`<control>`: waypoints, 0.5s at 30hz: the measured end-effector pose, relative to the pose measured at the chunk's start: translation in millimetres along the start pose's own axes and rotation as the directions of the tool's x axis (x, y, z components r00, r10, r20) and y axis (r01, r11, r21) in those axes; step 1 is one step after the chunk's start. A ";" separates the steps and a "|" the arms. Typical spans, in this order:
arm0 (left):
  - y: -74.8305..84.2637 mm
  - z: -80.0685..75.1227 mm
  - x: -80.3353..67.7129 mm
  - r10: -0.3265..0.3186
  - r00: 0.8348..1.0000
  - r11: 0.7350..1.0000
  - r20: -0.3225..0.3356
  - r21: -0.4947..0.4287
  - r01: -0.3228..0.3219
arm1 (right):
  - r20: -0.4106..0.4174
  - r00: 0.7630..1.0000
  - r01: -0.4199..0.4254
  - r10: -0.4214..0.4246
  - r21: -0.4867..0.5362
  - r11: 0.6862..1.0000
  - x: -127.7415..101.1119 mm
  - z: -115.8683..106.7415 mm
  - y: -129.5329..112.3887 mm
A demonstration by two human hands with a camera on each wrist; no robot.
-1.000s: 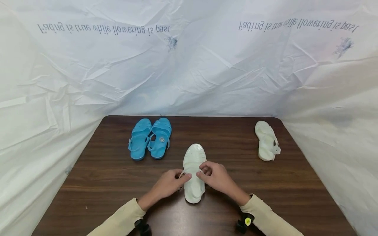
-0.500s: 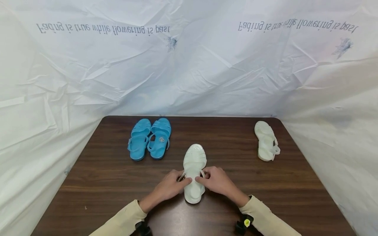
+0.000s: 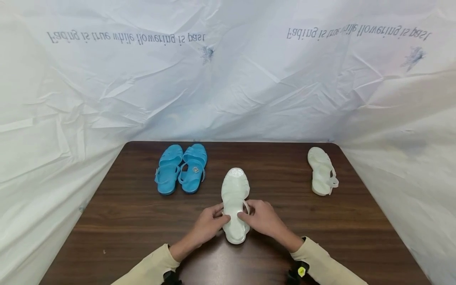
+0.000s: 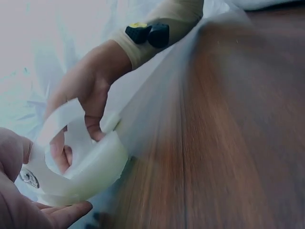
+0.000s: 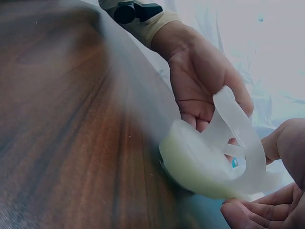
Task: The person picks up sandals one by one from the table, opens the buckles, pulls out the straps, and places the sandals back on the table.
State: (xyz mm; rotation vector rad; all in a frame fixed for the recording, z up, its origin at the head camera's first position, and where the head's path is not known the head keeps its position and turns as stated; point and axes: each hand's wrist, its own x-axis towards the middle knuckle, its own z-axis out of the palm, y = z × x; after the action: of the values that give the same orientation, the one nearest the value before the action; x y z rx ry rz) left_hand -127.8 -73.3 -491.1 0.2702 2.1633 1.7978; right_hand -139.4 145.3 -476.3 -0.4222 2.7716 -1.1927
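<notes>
1. Since a second ago you have pushed the white jelly sandal (image 3: 234,206) slightly forward.
2. Your left hand (image 3: 208,227) and right hand (image 3: 261,218) pinch its heel strap, fingers curled.
3. A blue sandal pair (image 3: 182,168) sits behind-left, the other white sandal (image 3: 322,170) far right; the table (image 3: 356,229) between lies unobstructed.

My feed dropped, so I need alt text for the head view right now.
Both hands, left hand and right hand, grip the ankle strap of a white jelly sandal lying toe-away on a dark wooden table. A blue pair of sandals sits far left, a second white sandal far right, with crinkled white sheeting behind.
</notes>
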 end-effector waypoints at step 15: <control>3.5 6.7 12.3 0.116 0.992 0.990 -0.057 0.082 -0.111 | -0.002 0.999 -0.048 0.048 0.065 0.997 3.8 -7.6 4.9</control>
State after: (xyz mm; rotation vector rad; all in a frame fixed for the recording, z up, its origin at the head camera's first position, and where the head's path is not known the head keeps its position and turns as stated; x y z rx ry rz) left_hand -137.0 -62.3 -490.2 0.3677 2.3085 1.8054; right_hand -145.6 152.7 -474.4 -0.3460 2.7208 -1.2697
